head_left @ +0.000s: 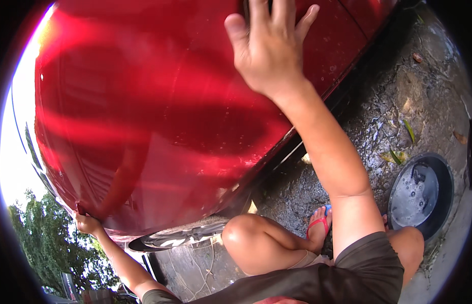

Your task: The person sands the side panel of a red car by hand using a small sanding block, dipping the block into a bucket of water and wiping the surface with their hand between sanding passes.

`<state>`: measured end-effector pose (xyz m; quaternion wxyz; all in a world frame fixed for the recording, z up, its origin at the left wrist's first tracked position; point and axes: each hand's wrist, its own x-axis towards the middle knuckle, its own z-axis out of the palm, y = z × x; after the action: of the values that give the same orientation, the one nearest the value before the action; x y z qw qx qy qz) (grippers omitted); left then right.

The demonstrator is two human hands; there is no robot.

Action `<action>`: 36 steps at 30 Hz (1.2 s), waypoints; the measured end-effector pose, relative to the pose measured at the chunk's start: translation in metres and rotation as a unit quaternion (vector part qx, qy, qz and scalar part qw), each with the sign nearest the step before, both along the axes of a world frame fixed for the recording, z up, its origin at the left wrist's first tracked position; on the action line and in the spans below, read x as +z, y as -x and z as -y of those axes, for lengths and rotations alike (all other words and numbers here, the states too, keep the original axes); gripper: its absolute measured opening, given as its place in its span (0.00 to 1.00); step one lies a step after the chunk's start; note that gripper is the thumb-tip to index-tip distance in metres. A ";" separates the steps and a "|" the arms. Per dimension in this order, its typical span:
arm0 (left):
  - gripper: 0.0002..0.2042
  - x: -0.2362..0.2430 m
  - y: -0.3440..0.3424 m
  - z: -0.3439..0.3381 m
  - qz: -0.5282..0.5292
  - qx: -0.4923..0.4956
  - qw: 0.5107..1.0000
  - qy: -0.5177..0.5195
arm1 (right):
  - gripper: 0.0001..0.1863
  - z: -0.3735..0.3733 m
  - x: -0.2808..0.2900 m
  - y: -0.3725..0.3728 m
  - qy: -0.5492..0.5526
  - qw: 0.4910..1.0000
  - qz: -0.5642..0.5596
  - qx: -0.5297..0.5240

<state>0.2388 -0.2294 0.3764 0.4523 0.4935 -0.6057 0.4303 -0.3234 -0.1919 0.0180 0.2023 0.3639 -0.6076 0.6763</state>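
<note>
A glossy red car body, speckled with drops, fills the upper left of the head view. My right hand is raised over the panel near the top, fingers spread, with a small dark shape behind them; whether it touches the paint is unclear. My left hand is at the car's left end, its fingers curled against the red bodywork; what they hold, if anything, is too small to make out. A dark basin of sudsy water sits on the ground by my right side.
A wheel shows under the car, beside pale cords on concrete. My knees and sandaled foot are below the panel. Wet rough ground with scattered leaves runs along the right. Trees stand at the far left.
</note>
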 end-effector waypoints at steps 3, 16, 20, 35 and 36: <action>0.32 0.013 -0.007 -0.006 0.014 0.013 1.000 0.019 | 0.44 -0.011 -0.014 -0.097 -0.005 0.985 -0.116 0.128; 0.30 0.015 -0.029 0.005 -0.039 0.005 0.999 0.023 | 0.42 -0.019 -0.030 -0.130 -0.081 0.966 -0.182 0.164; 0.29 0.021 -0.025 -0.001 0.003 -0.051 0.997 0.064 | 0.43 -0.019 -0.033 -0.081 -0.163 0.972 -0.160 0.053; 0.26 0.021 -0.043 0.005 -0.008 -0.010 0.999 0.046 | 0.47 -0.028 -0.063 -0.065 -0.132 0.939 -0.296 0.120; 0.26 0.024 -0.046 0.002 -0.009 -0.007 0.999 0.040 | 0.45 -0.031 -0.075 -0.046 -0.135 0.928 -0.322 0.128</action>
<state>0.2849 -0.2312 0.4005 0.4797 0.4744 -0.5877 0.4465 -0.2779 -0.1608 -0.0570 0.2473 0.6610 -0.5436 0.4542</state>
